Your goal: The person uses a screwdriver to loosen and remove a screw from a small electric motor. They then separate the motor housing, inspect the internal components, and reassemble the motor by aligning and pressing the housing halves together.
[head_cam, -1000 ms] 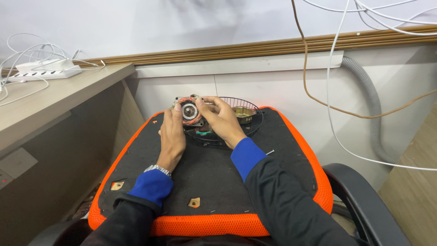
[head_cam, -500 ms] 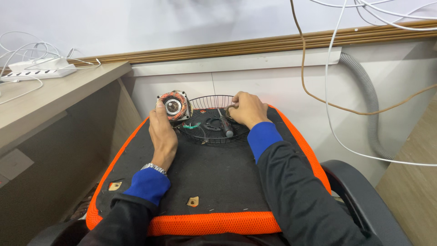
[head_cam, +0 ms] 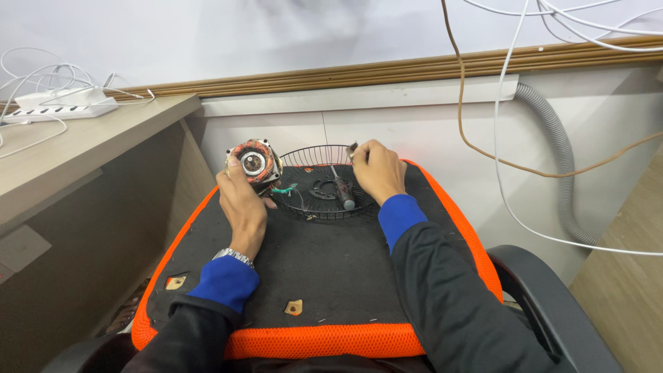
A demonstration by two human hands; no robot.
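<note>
My left hand (head_cam: 242,204) grips a small round electric motor (head_cam: 254,162) with copper windings, held upright at the left edge of a black wire fan guard (head_cam: 307,160). The guard lies like a bowl on the black seat of an orange-edged chair (head_cam: 331,338). Inside the guard lies a screwdriver (head_cam: 341,190) with a dark handle. My right hand (head_cam: 376,169) rests on the guard's right rim with the fingers curled around a small part (head_cam: 353,148) that I cannot make out. Green wires (head_cam: 284,188) trail from the motor into the guard.
A wooden desk (head_cam: 83,145) stands at the left with a white power strip (head_cam: 55,110) and cables. A grey corrugated hose (head_cam: 556,152) and hanging white and brown cables (head_cam: 497,103) run down the wall at the right. Two small wooden bits (head_cam: 295,307) lie on the seat.
Both hands were on the motor together over the guard. My left hand has carried the motor to the left, and my right hand has moved away to the guard's right rim.
</note>
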